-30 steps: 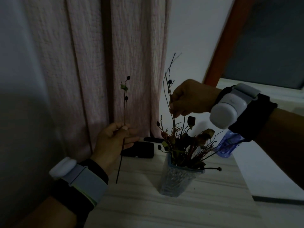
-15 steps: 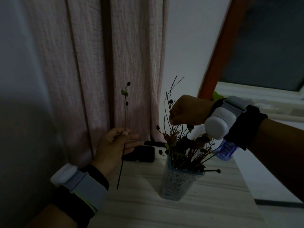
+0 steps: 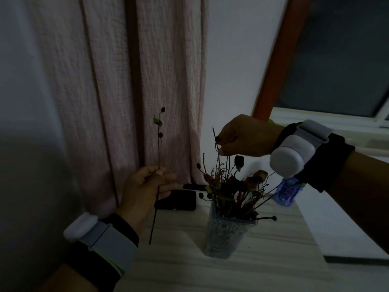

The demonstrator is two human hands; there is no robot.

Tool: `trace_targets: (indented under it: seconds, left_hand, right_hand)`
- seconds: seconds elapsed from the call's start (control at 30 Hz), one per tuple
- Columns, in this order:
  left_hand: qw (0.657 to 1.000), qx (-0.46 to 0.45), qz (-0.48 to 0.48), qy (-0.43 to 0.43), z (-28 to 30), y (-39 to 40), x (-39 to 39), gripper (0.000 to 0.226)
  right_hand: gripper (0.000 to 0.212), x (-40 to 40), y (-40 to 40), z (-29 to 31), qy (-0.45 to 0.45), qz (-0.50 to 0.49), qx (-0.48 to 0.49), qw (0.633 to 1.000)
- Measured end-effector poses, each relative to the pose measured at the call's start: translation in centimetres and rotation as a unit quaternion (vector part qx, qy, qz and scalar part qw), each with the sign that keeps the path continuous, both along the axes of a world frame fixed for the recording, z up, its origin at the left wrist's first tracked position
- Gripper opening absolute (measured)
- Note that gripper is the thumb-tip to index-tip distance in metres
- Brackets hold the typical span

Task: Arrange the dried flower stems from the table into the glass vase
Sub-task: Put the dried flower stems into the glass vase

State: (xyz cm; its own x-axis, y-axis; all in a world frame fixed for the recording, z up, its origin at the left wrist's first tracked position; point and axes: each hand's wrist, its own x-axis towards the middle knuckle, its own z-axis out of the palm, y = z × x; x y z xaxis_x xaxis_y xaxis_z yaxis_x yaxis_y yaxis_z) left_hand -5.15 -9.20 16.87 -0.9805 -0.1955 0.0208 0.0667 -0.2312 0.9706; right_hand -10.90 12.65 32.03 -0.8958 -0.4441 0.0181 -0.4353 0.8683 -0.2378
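1. Since the earlier frame the right hand (image 3: 242,137) has pushed its twig (image 3: 216,148) lower; less twig shows above the fingers.
2. Right fingers pinch that twig, standing in the glass vase (image 3: 227,237) among other dried stems (image 3: 235,186).
3. Left hand (image 3: 145,190) grips a single stem (image 3: 158,165) upright, left of the vase, above the bench (image 3: 179,260).
4. Dark phone (image 3: 179,200) lies behind; blue bottle (image 3: 286,191) at right.
5. No writing legible.

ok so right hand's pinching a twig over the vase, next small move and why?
Probably lower the right hand so the twig seats among the stems in the glass vase, then let go. Its lower end already runs into the bunch, and the left hand holds another stem waiting.
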Motion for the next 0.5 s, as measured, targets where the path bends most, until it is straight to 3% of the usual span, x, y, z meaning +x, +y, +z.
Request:
trace_targets:
  seconds: [0.07, 0.17, 0.37, 0.5]
  left_hand:
    - [1.0, -0.004, 0.0, 0.004, 0.1, 0.1, 0.1, 0.015]
    - [1.0, -0.008, 0.0, 0.005, 0.3, 0.1, 0.2, 0.015]
    - [1.0, -0.007, 0.004, 0.024, 0.6, -0.1, 0.4, 0.016]
    - [0.999, 0.014, 0.009, 0.039, 1.2, -0.3, 0.3, 0.017]
  right_hand:
    - [0.043, 0.6, 0.2, 0.9, 0.015, 0.001, -0.005, 1.0]
    - [0.047, 1.8, 0.6, 3.1, 0.027, 0.015, -0.036, 0.999]
    - [0.024, 5.5, 0.7, 7.5, 0.141, 0.034, -0.168, 0.975]
    - [0.016, 8.7, -0.5, 8.7, 0.12, 0.09, -0.284, 0.947]
